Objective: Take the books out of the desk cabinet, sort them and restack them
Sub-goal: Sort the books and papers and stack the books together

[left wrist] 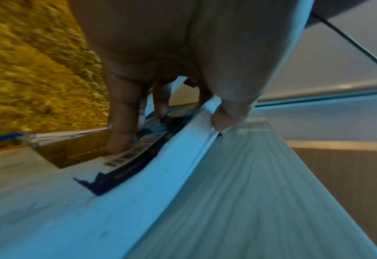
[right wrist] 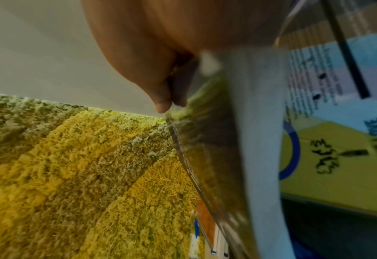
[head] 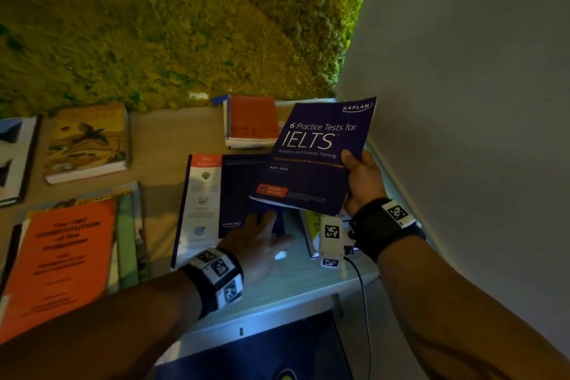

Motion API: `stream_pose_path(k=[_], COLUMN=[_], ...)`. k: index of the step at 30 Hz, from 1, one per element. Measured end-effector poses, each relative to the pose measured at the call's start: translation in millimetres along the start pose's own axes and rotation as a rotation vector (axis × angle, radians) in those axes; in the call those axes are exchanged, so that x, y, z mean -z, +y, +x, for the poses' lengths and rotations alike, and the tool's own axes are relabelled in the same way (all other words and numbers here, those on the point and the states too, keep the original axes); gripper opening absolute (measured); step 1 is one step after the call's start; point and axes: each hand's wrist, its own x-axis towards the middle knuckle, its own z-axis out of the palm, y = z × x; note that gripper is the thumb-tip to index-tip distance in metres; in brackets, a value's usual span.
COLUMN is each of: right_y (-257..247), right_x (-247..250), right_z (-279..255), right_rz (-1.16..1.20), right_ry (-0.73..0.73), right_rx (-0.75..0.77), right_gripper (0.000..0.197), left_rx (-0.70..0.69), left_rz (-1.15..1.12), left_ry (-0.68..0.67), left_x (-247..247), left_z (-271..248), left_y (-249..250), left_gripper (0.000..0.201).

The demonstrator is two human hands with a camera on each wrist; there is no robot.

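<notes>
Right hand [head: 361,177] clamped on IELTS book [head: 317,154], tilted just above flat Kaplan book [head: 228,200]; left fingers [head: 265,222] spread there.

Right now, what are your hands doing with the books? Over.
Right hand holds IELTS book tilted up. Left hand flat on Kaplan book. Nothing blocking.

On the table [head: 160,139], a purple IELTS paperback [head: 314,157] sits raised near the right edge, over a purple Kaplan book lying flat [head: 216,203]. Behind them, by the back edge, rests an orange-covered book stack [head: 251,122]. Toward the left edge lie a yellow illustrated book [head: 88,142] and, nearer the front, an orange booklet [head: 61,253].
</notes>
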Motion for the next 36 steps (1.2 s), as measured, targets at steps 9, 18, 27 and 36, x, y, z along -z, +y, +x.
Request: stream_pose_path(k=[9,18,27,36], right_y=[-15,-27,-1,89], right_x=[-28,-79,-101,-66], right_z=[-11,-40,-53,-33], right_rz=[0.180,0.332,0.232,-0.339], right_ry=[-0.110,-0.267,-0.387,-0.301], right_rx=[-0.010,-0.094,-0.233,-0.425], right_gripper=[0.036,0.041,0.044,0.030], left_rx=[0.051,0.490,0.469,0.856], left_rz=[-0.068,-1.166,-1.962,-1.649], left_ry=[0.194,0.843,1.125,0.371], left_x=[-6,83,40,-3], left_z=[-36,-48,-89,-112], left_y=[-21,-81,-97,-87], left_gripper=[0.062,0.028,0.037,0.033])
